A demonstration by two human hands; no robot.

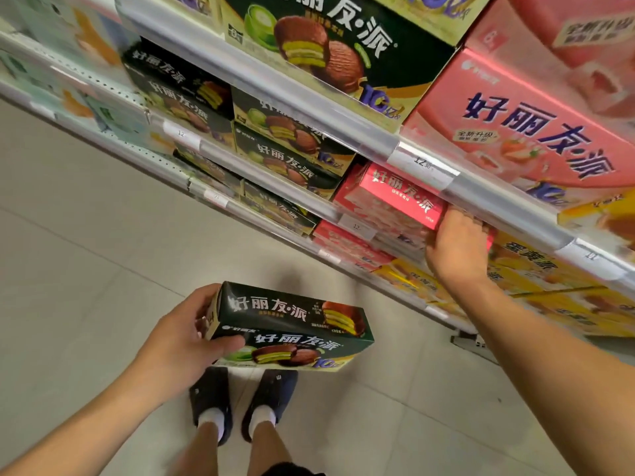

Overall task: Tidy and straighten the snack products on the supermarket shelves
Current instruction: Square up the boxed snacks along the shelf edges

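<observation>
My left hand [185, 341] grips a dark green pie box [292, 328] by its left end, holding it out over the floor in front of the shelves. My right hand [453, 242] reaches into the second shelf and holds the right end of a pink pie box [402, 194] that sits tilted on top of a stack of pink boxes. Its fingertips are hidden behind the box and under the shelf rail. More dark green boxes [292, 149] are stacked to the left of the pink stack on the same shelf.
The top shelf holds a large green box [330, 46] and a large pink box [525, 132] behind a clear price rail [422, 163]. Yellow boxes [536, 280] fill the shelf at the right. Pale tiled floor [86, 269] lies at the left and my feet stand below.
</observation>
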